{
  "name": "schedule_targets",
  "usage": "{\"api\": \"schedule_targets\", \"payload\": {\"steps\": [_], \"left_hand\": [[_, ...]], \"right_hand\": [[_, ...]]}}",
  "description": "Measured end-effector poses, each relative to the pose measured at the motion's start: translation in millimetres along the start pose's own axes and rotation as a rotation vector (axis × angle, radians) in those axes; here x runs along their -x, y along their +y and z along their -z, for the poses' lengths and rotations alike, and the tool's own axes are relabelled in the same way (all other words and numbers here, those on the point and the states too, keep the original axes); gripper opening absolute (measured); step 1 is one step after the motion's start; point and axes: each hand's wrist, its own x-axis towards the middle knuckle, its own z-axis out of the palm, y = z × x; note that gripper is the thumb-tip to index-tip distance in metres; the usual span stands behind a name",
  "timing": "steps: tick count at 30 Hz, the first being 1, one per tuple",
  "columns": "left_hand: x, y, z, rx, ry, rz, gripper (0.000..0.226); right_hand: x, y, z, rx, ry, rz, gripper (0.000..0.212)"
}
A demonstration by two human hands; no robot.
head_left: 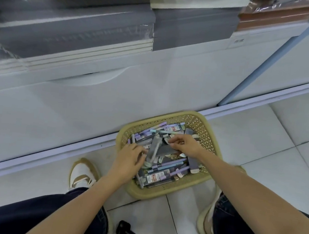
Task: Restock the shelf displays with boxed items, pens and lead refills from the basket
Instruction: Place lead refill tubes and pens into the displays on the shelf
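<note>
Reaching down with both arms, the person works inside a tan lattice basket (199, 121) that sits on the tiled floor (259, 144), just in front of the white base of the shelf unit (75, 110). The left hand (129, 157) curls round the lower end of a slim grey translucent pack (154, 148), which stands tilted above the heap. The right hand (185, 144) hovers beside it with fingers bent and thumb drawn close to them; whether it pinches anything I cannot tell. Pastel pens (168, 164) and red-labelled boxes (154, 178) fill the basket. Stacked grey books (73, 33) lie on the shelf above, and a white shoe (81, 174) stands left of the basket.
</note>
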Motion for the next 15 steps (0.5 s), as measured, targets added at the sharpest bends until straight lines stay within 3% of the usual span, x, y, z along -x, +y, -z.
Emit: {"api": "schedule_targets", "payload": {"steps": [2, 5, 8, 13, 15], "left_hand": [[-0.5, 3.7, -4.0, 0.041, -0.075, 0.077, 0.025], [-1.0, 7.0, -5.6, 0.167, -0.045, 0.160, 0.037], [-3.4, 13.8, -3.2, 0.394, -0.048, 0.211, 0.054], [-13.4, 9.9, 19.0, 1.057, 0.273, 0.392, 0.028], [-14.3, 4.9, 26.8, 1.258, 0.293, 0.401, 0.024]], "right_hand": [[1.5, -3.2, 0.7, 0.040, -0.053, 0.020, 0.019], [2.7, -11.5, 12.2, 0.048, -0.114, 0.016, 0.017], [3.6, -19.0, 18.3, -0.236, -0.137, -0.018, 0.015], [-1.0, -32.1, -7.7, -0.563, -0.279, -0.045, 0.014], [-3.5, -36.8, -25.5, -0.695, -0.314, -0.070, 0.014]]}}
